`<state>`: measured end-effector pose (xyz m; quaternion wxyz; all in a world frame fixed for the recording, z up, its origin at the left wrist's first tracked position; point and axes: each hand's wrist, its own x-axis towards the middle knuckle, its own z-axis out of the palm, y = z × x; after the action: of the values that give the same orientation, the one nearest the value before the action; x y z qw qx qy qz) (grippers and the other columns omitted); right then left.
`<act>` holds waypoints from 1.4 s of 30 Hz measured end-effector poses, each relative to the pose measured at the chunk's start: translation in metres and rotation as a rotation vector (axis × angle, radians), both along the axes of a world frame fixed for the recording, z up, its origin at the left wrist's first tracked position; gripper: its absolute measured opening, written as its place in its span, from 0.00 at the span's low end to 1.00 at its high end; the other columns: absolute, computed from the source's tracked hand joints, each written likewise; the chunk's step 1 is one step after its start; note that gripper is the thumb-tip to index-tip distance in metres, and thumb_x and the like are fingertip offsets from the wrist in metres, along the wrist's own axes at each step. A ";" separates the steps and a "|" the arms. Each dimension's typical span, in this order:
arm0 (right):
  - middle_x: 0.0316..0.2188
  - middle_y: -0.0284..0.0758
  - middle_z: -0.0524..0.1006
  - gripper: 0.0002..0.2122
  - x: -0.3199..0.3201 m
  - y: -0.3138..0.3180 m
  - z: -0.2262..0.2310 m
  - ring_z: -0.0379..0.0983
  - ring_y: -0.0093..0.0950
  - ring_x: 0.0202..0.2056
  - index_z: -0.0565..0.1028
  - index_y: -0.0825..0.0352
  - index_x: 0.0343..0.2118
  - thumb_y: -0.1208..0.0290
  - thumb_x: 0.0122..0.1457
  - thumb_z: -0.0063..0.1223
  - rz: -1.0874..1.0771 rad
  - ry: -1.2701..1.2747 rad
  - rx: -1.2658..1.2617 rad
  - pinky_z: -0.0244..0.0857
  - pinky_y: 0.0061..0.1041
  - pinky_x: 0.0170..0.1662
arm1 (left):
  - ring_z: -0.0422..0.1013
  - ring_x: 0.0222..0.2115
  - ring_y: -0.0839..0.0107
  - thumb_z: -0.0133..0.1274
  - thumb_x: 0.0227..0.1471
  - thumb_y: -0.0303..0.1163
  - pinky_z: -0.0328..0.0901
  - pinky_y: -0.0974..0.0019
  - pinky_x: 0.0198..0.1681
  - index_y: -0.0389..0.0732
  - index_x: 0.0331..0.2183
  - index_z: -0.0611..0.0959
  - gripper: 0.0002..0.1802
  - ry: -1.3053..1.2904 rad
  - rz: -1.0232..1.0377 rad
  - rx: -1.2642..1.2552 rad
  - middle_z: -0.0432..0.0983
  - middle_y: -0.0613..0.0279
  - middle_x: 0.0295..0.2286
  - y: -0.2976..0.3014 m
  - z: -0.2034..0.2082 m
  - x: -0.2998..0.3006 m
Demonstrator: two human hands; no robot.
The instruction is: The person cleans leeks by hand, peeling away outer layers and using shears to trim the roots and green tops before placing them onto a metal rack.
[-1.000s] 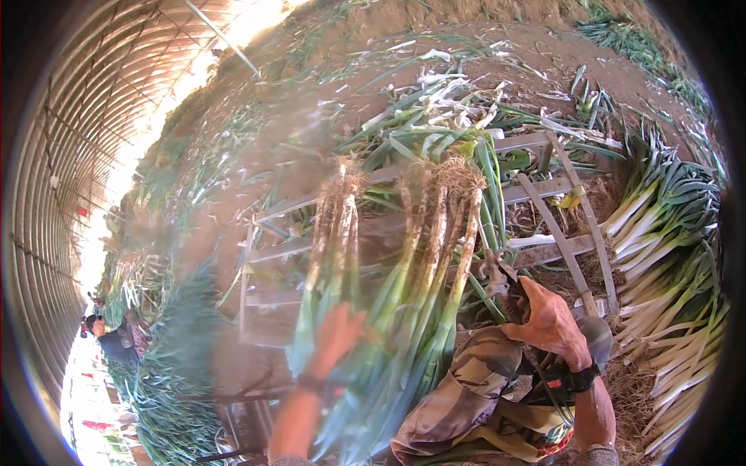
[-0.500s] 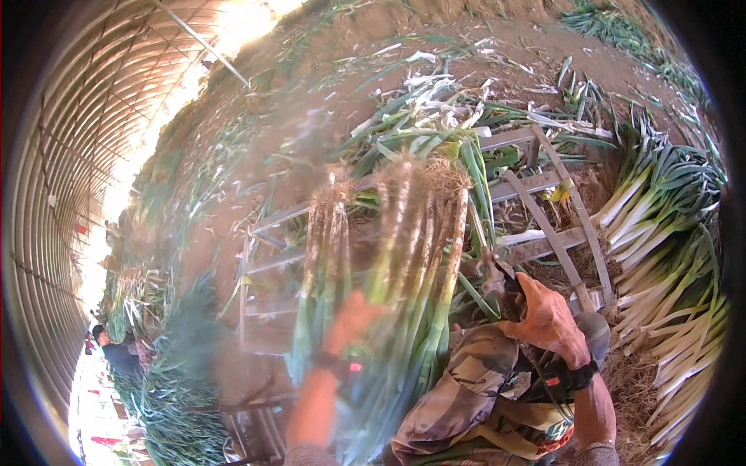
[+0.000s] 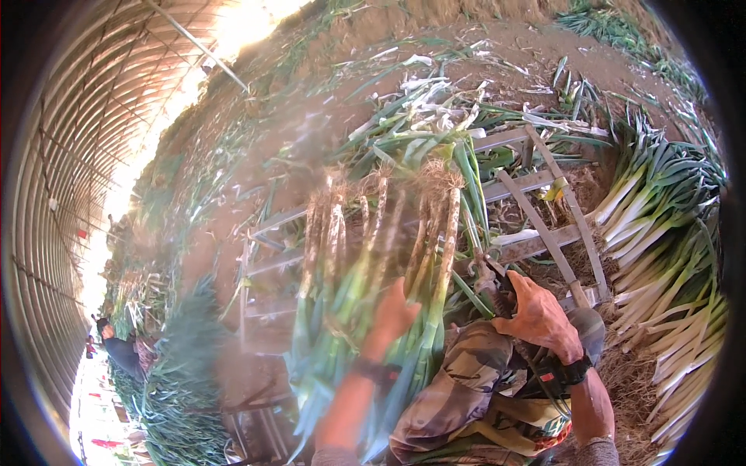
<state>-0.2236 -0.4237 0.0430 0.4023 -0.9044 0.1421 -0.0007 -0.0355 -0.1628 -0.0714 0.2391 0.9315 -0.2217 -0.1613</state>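
Centrally, leeks (image 3: 447,256) lie across the rack (image 3: 534,225), roots far; left hand (image 3: 398,311) over them—finger closure blurred, untellable; right hand (image 3: 540,318) curled round a dark tool (image 3: 503,291). Light, even spreading should serve best.

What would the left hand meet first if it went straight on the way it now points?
Probably the soil-coated leek-like stalks beyond the left hand, though blur and unclear depth hide whether it touches them.

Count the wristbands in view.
2: a blurred dark wristband at the left hand, and a black wristband at the right hand. The distant person may have others, too small to tell.
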 end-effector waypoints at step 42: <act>0.41 0.53 0.75 0.35 -0.010 -0.009 0.013 0.75 0.44 0.41 0.67 0.80 0.52 0.61 0.45 0.67 -0.064 0.036 0.266 0.68 0.36 0.44 | 0.73 0.40 0.43 0.57 0.51 0.35 0.67 0.45 0.42 0.34 0.50 0.71 0.26 -0.026 -0.090 0.028 0.74 0.39 0.38 -0.026 -0.028 -0.060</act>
<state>-0.2334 -0.4324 0.0560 0.5156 -0.8381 0.1769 0.0216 -0.0955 -0.1892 -0.0989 0.2156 0.9258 -0.2643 -0.1630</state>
